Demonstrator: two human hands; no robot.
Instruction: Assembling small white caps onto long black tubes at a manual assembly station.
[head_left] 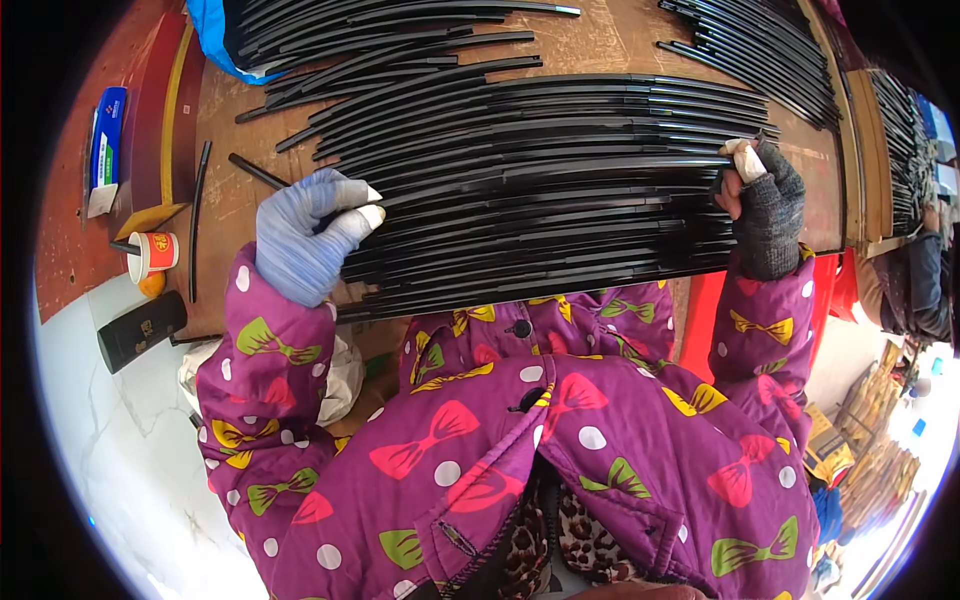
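Assembly of black rods at a brown tabletop [612, 52], seen from above. The left hand [318, 225], in a pale blue glove, pinched the left end of a glossy held rod [600, 164] between white-wrapped thumb and finger; the right hand [765, 200], in a dark grey glove, gripped its right end likewise, with thumb and finger closed. The held rod lay crosswise before the person's patterned purple jacket [450, 420], above a broad row of black rods [560, 240] on the tabletop.

Containers: at left, a red-and-white paper cup [158, 252] leaned beside the table, a dark stub [124, 247] at its rim; a small orange object [152, 285] sat just below it. A blue-and-white carton [107, 140] rested against a dark red box [150, 150] with gold edging; the contents of both were concealed. A black case [142, 332] lay nearby, its inside likewise unseen. At right, a wood-edged tray [868, 150] held further dark rods [893, 125].

Obscured parts: a blue plastic sheet or bag [212, 40] was cut off by the upper edge, as were the rods beside it. Whether the stub stood inside the cup or behind it could not be told. The held rod's extreme ends were covered by the fingers. A dark blue sleeve [927, 285] at far right was blurred and distorted.
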